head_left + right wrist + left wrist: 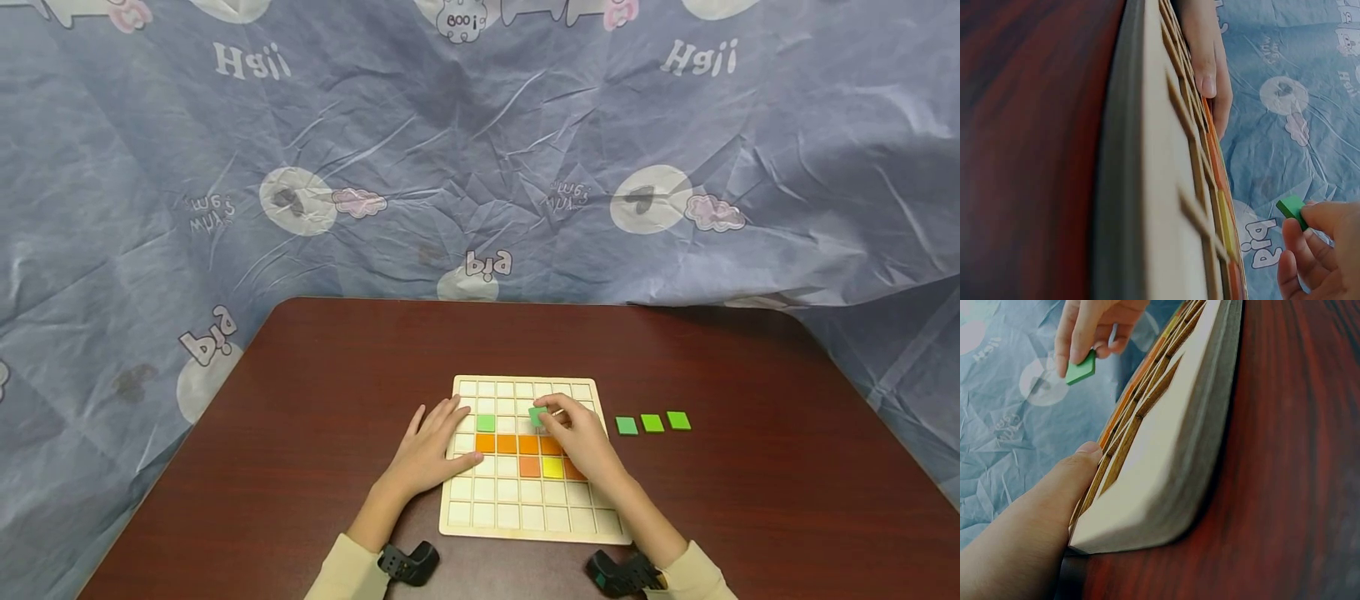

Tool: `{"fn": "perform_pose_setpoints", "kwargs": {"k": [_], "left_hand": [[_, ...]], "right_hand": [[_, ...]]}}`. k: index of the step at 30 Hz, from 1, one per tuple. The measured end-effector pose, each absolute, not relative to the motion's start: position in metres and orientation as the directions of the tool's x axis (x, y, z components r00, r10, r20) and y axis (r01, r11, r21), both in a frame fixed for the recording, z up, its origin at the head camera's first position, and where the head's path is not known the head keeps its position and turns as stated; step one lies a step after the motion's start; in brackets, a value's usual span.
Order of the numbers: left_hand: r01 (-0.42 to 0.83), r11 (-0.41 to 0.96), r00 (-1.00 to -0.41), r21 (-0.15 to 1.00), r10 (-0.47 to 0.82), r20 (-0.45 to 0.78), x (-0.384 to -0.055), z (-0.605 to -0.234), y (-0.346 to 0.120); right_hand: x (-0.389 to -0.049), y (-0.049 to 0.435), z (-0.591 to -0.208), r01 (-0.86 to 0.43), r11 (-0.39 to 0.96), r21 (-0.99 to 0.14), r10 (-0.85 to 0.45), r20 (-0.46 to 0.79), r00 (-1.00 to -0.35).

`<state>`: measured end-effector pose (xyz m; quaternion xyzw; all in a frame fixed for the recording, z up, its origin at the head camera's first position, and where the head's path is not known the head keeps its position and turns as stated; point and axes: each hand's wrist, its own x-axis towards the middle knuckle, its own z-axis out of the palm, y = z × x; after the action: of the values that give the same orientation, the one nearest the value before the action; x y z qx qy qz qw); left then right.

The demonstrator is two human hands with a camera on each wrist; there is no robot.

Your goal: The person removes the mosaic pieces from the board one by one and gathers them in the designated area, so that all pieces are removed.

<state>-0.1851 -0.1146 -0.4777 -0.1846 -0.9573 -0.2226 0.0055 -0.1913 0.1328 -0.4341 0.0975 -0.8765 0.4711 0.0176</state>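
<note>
A pale wooden grid board [507, 516] lies on the table, with square cells. My right hand [581, 437] pinches a green square tile [1292, 208] between thumb and fingers, raised a little above the board's upper part. My left hand [429, 454] rests spread on the board's left edge, its thumb [1075, 472] lying over the rim. In the cells sit a light green tile [486, 423], a row of orange tiles [507, 444], a salmon tile [529, 467] and a yellow tile [552, 467]. A darker orange tile [573, 471] is partly hidden by the right hand.
Right of the board, a teal-green tile [627, 426] and two bright green tiles, the nearer one [652, 423] and the far-right one [678, 421], lie in a row on the dark red-brown table [360, 358]. Behind hangs a wrinkled blue-grey printed cloth [420, 167].
</note>
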Motion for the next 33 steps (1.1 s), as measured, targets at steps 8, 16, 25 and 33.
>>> {"fn": "perform_pose_setpoints", "kwargs": {"k": [8,16,25,33], "left_hand": [[0.361,0.83,-0.931,0.425,0.351,0.105,-0.184,-0.476,-0.114],[0.36,0.829,-0.931,0.428,0.352,0.101,-0.184,-0.477,-0.115],[0.363,0.833,-0.93,0.418,0.352,0.106,-0.184,-0.476,-0.115],[0.361,0.831,-0.93,0.422,0.353,0.099,-0.183,-0.476,-0.115]], "right_hand": [[-0.184,0.155,-0.433,-0.228,0.527,-0.819,-0.154,0.171,-0.973],[-0.181,0.182,-0.433,-0.231,0.603,-0.763,-0.104,0.212,-0.972],[-0.179,0.216,-0.433,-0.233,0.652,-0.721,-0.053,0.263,-0.963],[-0.183,0.245,-0.428,-0.209,0.688,-0.695,0.011,0.298,-0.954]]}}
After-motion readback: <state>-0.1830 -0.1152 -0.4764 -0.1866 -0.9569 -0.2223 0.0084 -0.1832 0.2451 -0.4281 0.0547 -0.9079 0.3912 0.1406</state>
